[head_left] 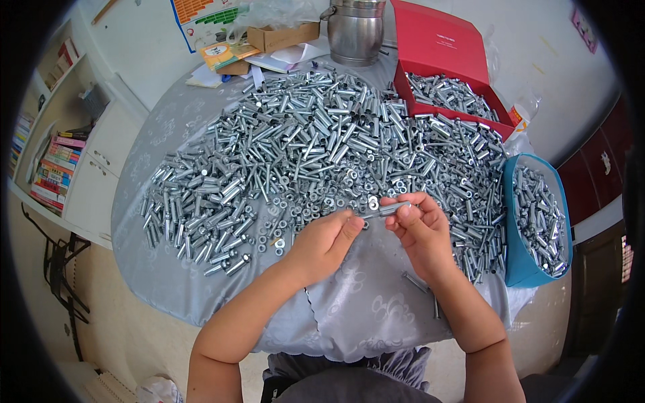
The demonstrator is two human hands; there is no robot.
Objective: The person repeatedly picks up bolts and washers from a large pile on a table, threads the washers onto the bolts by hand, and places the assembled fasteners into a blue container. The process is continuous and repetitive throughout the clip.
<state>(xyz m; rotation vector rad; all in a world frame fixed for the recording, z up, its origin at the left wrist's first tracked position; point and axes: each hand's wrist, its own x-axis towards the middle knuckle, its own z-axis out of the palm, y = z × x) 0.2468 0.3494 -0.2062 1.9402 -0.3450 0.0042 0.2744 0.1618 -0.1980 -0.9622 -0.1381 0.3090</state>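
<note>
My right hand [424, 232] pinches a shiny metal sleeve [391, 209] between thumb and fingers, above the front edge of a big heap of hardware. From the sleeve's left end a thin bolt [367, 216] reaches to my left hand [327, 243], whose thumb and forefinger are closed on its tip. How far the bolt sits inside the sleeve is hidden. Just beyond the fingers show a washer [373, 202] and loose nuts [329, 201]. Finished-looking sleeve anchors [236, 264] lie at the heap's left front.
The heap of sleeves and bolts [302, 127] covers much of the grey cloth-covered table [144, 262]. A red box [440, 40] and a blue bin [531, 274], both filled with metal parts, stand at the right. Behind are a steel pot [356, 33] and a cardboard box [285, 37].
</note>
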